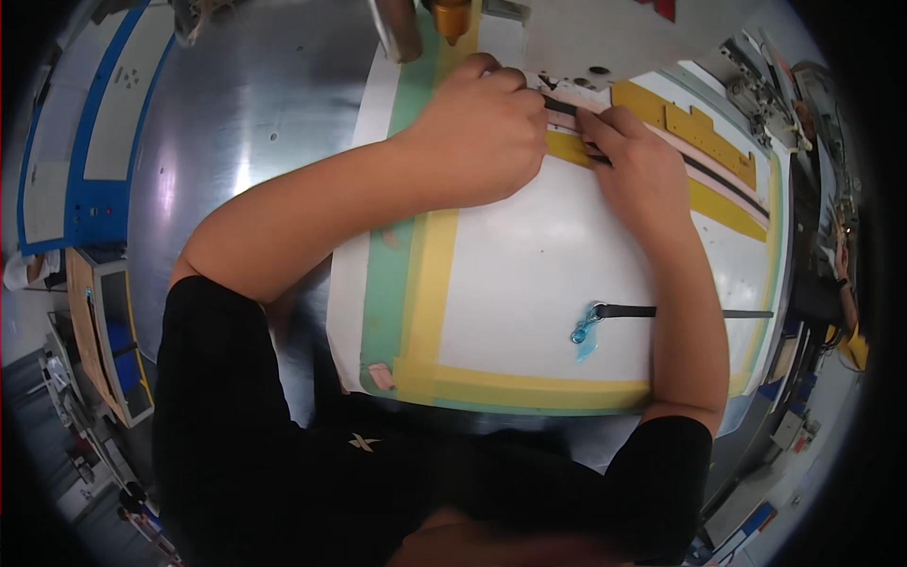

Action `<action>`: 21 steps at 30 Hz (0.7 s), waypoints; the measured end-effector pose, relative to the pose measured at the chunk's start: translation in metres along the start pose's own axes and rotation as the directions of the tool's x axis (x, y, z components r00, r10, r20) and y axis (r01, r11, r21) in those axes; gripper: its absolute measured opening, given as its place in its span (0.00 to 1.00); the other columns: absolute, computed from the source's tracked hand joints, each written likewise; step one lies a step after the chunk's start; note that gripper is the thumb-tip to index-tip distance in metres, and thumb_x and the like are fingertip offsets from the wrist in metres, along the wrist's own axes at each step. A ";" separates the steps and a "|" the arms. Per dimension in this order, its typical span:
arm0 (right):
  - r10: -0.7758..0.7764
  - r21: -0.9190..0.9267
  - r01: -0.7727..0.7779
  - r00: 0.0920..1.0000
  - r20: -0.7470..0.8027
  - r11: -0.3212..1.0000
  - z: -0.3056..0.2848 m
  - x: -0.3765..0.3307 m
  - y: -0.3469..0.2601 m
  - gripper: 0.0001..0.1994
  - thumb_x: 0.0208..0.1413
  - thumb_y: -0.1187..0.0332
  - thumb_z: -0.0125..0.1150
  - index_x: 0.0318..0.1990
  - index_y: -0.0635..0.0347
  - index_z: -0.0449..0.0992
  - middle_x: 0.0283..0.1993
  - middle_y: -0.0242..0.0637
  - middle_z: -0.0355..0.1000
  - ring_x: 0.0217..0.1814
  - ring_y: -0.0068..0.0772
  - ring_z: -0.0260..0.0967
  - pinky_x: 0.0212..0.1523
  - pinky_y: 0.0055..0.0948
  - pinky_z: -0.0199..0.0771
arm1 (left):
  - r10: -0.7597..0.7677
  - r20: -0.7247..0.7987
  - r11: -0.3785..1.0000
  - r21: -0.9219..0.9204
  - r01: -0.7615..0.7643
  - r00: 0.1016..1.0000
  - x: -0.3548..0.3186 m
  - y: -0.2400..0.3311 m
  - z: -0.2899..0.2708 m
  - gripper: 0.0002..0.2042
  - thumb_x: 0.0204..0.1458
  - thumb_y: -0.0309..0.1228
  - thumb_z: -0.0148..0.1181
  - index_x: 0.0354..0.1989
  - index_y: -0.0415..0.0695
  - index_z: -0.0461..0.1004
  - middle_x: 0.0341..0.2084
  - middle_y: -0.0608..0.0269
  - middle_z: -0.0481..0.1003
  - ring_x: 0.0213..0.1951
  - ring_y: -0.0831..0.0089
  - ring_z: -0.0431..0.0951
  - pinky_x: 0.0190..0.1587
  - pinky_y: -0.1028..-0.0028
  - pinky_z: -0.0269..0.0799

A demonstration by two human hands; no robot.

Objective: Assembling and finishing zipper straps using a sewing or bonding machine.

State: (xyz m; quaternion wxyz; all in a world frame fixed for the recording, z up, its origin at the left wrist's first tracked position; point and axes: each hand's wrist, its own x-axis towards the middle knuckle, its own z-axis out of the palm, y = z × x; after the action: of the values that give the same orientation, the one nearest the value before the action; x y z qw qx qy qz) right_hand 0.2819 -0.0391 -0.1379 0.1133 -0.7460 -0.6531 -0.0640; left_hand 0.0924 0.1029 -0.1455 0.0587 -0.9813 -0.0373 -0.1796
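A worker in a black short-sleeved shirt bends over a white work board edged with green and yellow tape, both hands set close together at its far side beneath the head of a sewing machine. The left hand is curled into a loose fist, fingers together and pinched on the near end of a narrow black strap; the right hand lies flat just beside it, fingers together and pressing the same strap down onto a yellow guide strip. The hold appears meant to keep the strap straight and taut along the guide, though the fingertips themselves are partly hidden. A pink strip and a notched yellow template lie beyond the hands. Nearer the worker, well apart from both hands, a second black strap with a metal ring and blue clip rests on the board, beside the right forearm. A brass-coloured fitting hangs above the board's far edge.
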 end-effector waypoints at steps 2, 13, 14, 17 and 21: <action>-0.030 0.020 0.031 0.999 -0.041 0.999 0.003 -0.001 -0.002 0.20 0.52 0.75 0.61 0.53 0.51 0.83 0.49 0.32 0.78 0.43 0.43 0.79 0.42 0.40 0.79 | 0.010 0.002 1.000 0.014 -0.010 1.000 0.000 -0.001 0.001 0.10 0.52 0.35 0.64 0.38 0.43 0.83 0.34 0.65 0.79 0.47 0.65 0.77 0.59 0.57 0.67; -0.080 0.003 0.080 0.996 -0.046 0.997 0.008 -0.001 0.001 0.21 0.52 0.78 0.58 0.54 0.52 0.82 0.46 0.32 0.76 0.44 0.42 0.79 0.42 0.39 0.80 | -0.141 0.016 0.989 0.040 0.140 0.990 -0.001 0.003 -0.002 0.10 0.50 0.36 0.65 0.36 0.44 0.83 0.33 0.63 0.79 0.43 0.62 0.78 0.51 0.59 0.71; -0.074 0.007 0.075 0.996 -0.047 0.997 0.008 0.000 0.001 0.21 0.52 0.78 0.58 0.54 0.52 0.82 0.46 0.32 0.76 0.44 0.42 0.79 0.42 0.39 0.80 | -0.136 0.021 0.990 0.040 0.135 0.991 -0.001 0.002 -0.003 0.10 0.50 0.36 0.65 0.36 0.44 0.83 0.33 0.63 0.79 0.43 0.62 0.78 0.51 0.59 0.71; -0.080 0.023 0.082 0.995 -0.057 0.996 0.009 0.000 0.001 0.21 0.51 0.78 0.58 0.53 0.52 0.83 0.43 0.34 0.75 0.43 0.42 0.78 0.40 0.39 0.79 | -0.142 -0.065 0.990 0.003 0.142 0.988 -0.001 0.001 -0.001 0.13 0.51 0.38 0.65 0.41 0.44 0.84 0.39 0.61 0.80 0.43 0.60 0.78 0.51 0.59 0.71; -0.094 0.003 0.094 0.993 -0.075 0.996 0.009 0.000 0.000 0.20 0.51 0.78 0.57 0.52 0.53 0.83 0.42 0.34 0.75 0.43 0.42 0.78 0.40 0.40 0.79 | -0.131 -0.057 0.991 -0.046 0.128 0.990 -0.001 -0.001 0.006 0.21 0.53 0.41 0.65 0.52 0.42 0.81 0.48 0.57 0.80 0.48 0.57 0.79 0.55 0.60 0.71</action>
State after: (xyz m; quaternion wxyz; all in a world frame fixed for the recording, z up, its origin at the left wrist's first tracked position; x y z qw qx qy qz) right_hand 0.2815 -0.0368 -0.1470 0.1370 -0.7112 -0.6830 -0.0952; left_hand 0.0931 0.1042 -0.1515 0.0270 -0.9720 -0.0953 -0.2132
